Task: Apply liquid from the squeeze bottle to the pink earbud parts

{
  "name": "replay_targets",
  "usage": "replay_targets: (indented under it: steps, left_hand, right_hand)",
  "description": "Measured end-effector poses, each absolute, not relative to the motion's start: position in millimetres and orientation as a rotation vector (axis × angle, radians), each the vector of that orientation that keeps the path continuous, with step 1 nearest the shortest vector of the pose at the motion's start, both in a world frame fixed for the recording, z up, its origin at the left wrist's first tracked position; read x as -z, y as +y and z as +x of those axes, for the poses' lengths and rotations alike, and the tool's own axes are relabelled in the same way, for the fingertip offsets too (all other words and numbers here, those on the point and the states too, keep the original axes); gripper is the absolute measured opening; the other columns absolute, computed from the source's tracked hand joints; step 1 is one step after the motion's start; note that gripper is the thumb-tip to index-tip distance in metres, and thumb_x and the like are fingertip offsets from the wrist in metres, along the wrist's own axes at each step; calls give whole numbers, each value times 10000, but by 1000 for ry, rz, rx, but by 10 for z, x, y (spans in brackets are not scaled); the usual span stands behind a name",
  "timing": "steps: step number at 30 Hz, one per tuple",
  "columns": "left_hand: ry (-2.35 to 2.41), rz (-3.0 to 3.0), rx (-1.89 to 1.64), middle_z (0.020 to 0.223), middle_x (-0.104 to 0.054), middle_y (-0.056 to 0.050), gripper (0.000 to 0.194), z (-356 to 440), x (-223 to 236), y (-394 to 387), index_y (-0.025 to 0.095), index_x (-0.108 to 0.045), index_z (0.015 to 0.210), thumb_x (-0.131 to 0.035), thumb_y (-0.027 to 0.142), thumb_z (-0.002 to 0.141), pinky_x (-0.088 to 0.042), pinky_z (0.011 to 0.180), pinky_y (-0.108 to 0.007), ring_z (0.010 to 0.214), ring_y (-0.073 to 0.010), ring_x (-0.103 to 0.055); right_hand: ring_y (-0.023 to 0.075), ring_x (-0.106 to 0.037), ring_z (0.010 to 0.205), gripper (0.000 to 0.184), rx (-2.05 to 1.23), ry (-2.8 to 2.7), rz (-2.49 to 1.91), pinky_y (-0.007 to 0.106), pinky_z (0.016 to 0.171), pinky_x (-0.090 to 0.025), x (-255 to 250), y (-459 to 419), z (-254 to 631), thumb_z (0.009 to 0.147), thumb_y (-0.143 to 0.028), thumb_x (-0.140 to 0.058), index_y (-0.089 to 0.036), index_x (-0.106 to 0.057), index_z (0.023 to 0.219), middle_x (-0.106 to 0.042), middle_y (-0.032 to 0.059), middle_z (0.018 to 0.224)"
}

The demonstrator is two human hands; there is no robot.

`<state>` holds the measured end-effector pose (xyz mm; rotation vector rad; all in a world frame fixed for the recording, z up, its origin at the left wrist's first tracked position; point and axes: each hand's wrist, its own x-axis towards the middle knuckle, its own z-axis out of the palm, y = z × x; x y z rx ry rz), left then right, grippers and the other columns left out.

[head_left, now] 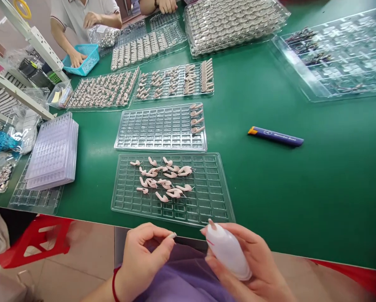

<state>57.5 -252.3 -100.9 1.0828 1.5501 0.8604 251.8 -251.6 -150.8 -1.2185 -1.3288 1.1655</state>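
At the table's front edge, my left hand (146,253) is closed, pinching a small pale piece (172,235) between thumb and forefinger. Most of that piece is covered by the fingers. My right hand (253,256) wraps round a white squeeze bottle (227,251) with a red mark on its side. Its narrow nozzle (212,224) points up and away, apart from the pale piece. Beyond both hands lies a clear tray (206,201) with several pink earbud shells (165,174) scattered on it, thin wires sticking out of some. A second tray (156,128) behind it carries several shells (197,119) along its right side.
A blue utility knife (276,136) lies on the green table (301,201). Fuller trays (101,90) and a tall tray stack (234,25) sit farther back; another stack (51,153) stands left. A co-worker's hand (77,58) is in a blue basket (90,61).
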Motion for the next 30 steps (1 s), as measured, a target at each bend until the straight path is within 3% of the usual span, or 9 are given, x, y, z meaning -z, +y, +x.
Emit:
replay_targets:
  steps: [7,18,30]
  left_hand:
    - [1432,1084,-818,692,-646,-55,165,666,985,-2512,150,-797,820,-686,266,782,-398,561,-210,609,-117,-527]
    - [1288,919,-786,671,-586,-29,135,701,969,-2499,137,-779,747,-731,263,738,-372,567,-210,602,-102,-493]
    - [1166,793,-817,661,-562,3,137,716,981,-2517,170,-783,750,-775,306,743,-368,520,-180,540,-64,-466]
  right_hand:
    - [157,-712,737,416,-1191,-1387,-1036,227,647,-603,1445,-2435,2356,843,-223,-670,-299,-500,1215,-706,31,909]
    - [131,-658,691,447,-1259,-1404,-903,208,597,-574,1434,-2432,2392,834,-110,-621,-285,-473,1218,-654,23,858]
    - [101,-644,679,415,-1376,-1362,-811,175,624,-564,1387,-2397,2396,867,-119,-594,-301,-461,1216,-625,-14,835]
